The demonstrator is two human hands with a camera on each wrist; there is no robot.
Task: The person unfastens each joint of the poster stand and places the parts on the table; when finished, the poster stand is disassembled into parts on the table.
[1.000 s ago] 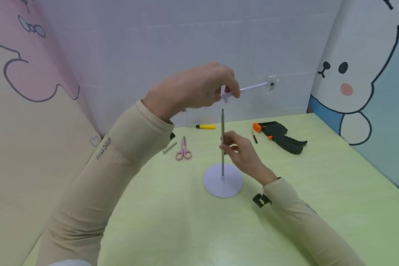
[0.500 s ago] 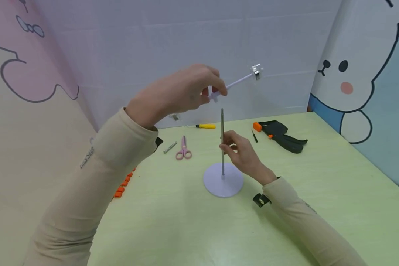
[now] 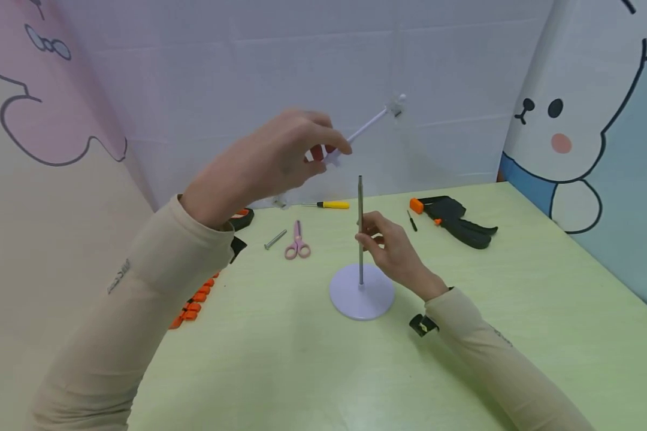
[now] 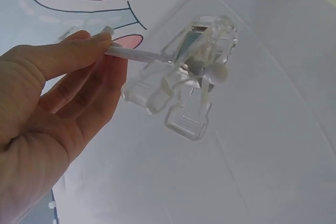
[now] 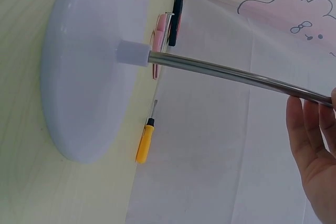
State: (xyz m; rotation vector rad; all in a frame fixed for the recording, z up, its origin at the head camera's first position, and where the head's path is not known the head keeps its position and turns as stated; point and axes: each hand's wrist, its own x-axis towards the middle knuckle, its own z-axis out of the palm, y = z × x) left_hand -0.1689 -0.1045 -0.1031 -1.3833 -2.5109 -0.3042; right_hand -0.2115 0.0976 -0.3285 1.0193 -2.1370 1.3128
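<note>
My left hand (image 3: 272,155) is raised above the table and pinches a thin white plastic crossbar (image 3: 368,124) between thumb and fingers. A clear plastic clip (image 4: 189,121) with a metal part is at its end, large in the left wrist view. Another clear clip (image 3: 280,201) shows below the hand in the head view. My right hand (image 3: 393,248) holds an upright metal pole (image 3: 360,263) around its middle, thumb and fingertips against it. The pole stands in the collar of a round white base (image 3: 345,299) on the table. Its bare top is below and right of the left hand.
Behind the base lie pink scissors (image 3: 298,244), a long screw (image 3: 275,239) and a yellow screwdriver (image 3: 336,205). A small black screwdriver (image 3: 413,222) and a black clamp (image 3: 458,224) with orange tips are at right. Orange pieces (image 3: 194,305) lie beside the left sleeve.
My left hand has moved left and slightly down with the crossbar, away from above the pole, and the bar's clip end has tipped upward. My right hand keeps its place on the pole.
</note>
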